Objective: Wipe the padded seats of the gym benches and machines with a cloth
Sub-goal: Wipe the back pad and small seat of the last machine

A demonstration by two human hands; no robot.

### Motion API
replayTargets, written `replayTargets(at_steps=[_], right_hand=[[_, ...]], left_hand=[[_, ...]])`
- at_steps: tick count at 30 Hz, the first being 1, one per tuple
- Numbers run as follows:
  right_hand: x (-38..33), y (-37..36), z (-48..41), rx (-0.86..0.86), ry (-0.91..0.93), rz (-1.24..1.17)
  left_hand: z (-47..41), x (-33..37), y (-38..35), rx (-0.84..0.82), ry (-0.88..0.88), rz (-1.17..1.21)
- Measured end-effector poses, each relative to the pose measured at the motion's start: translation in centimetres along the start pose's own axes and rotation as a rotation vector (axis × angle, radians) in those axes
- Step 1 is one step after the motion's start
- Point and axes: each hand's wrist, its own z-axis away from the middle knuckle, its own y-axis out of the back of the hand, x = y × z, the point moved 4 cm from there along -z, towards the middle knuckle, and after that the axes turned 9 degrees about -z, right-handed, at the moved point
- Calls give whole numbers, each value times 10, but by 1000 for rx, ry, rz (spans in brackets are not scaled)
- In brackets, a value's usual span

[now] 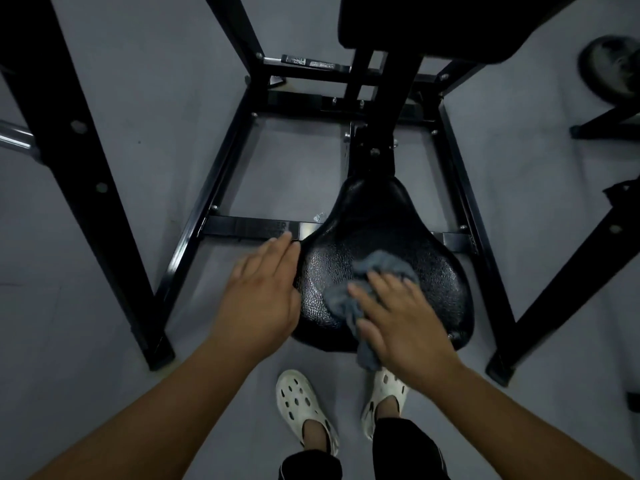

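One black padded seat (381,251) sits low on a black steel machine frame (221,174), broad at the near end and narrowing toward its post. A single grey cloth (367,289) lies bunched on the seat's near half, one tail hanging over the near edge. The right hand (405,320) lies flat on it, fingers spread, pinning the cloth to the pad more than clenching it. The left hand (263,289) is loose and holds nothing, its fingers straight along the seat's left edge; whether they touch the pad is hard to say through the blur. Two labels (308,60) sit on the frame's far crossbar and another on the near crossbar, all too smeared to read. Two white perforated clogs (298,400) stand on the grey floor (138,98) below.
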Motion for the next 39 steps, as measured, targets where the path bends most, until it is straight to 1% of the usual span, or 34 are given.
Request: replayTargets(at_steps=[2,3,5,6,7,9,10,12,15,16,17,18,19,20,21,22,23,25,27,29,30,32,34,35,36,37,38,39], right_hand=[[-16,0,-32,42,-142,-77],[-34,-4,-44,53,-166,-96],[-64,-16,-44,65,-86,-97],[-65,-21,-31,72,-30,-84],[-57,-25,-12,79,6,-75],[-23,-22,28,65,-2,-90],[-3,-17,42,69,-43,-107],[30,-2,42,136,-152,-126],[44,17,-17,250,-372,-202],[36,17,-30,256,-401,-211],[24,13,-35,257,-358,-206],[13,6,-28,231,-249,-181],[4,-1,-11,171,-115,-157],[3,-5,13,121,2,-141],[11,-5,35,81,75,-142],[26,1,49,73,104,-154],[47,8,56,87,68,-180],[81,22,48,168,-109,-293],[93,30,15,242,-265,-396],[87,32,-21,268,-328,-454],[77,31,-36,260,-297,-460],[46,28,-46,176,-121,-464],[13,21,-26,35,109,-445],[5,18,-9,-57,171,-432],[6,19,8,-111,195,-426],[14,26,20,-118,158,-435],[23,41,28,-81,83,-477],[33,62,32,-8,0,-535]], left_hand=[[3,7,-2,-13,-19,-20],[4,11,-4,-23,-25,-24],[5,16,-7,-28,-23,-26],[4,18,-8,-30,-28,-25],[4,21,-9,-34,-39,-27],[2,27,-11,-36,-67,-30],[1,31,-11,-36,-78,-23],[-2,39,-11,-36,-92,-14],[-6,57,-14,-27,-126,-35],[-7,61,-14,-22,-126,-30],[-8,64,-15,-19,-123,-30],[-8,67,-16,-19,-123,-31],[-9,69,-16,-22,-125,-31],[-10,69,-16,-20,-123,-29],[-10,69,-15,-12,-116,-28],[-11,69,-14,-8,-111,-29],[-12,69,-13,-11,-103,-31],[-13,68,-12,-13,-81,-33],[-15,71,-12,-16,-72,-38],[-17,76,-10,-17,-61,-34],[-18,78,-8,-10,-53,-35],[-17,84,1,-1,-29,-34],[-14,86,16,11,8,-18],[-12,88,26,22,22,-12],[-10,90,37,36,33,-7],[-9,93,48,52,38,-4],[-6,98,59,68,36,-6],[-3,103,71,83,34,-11]])
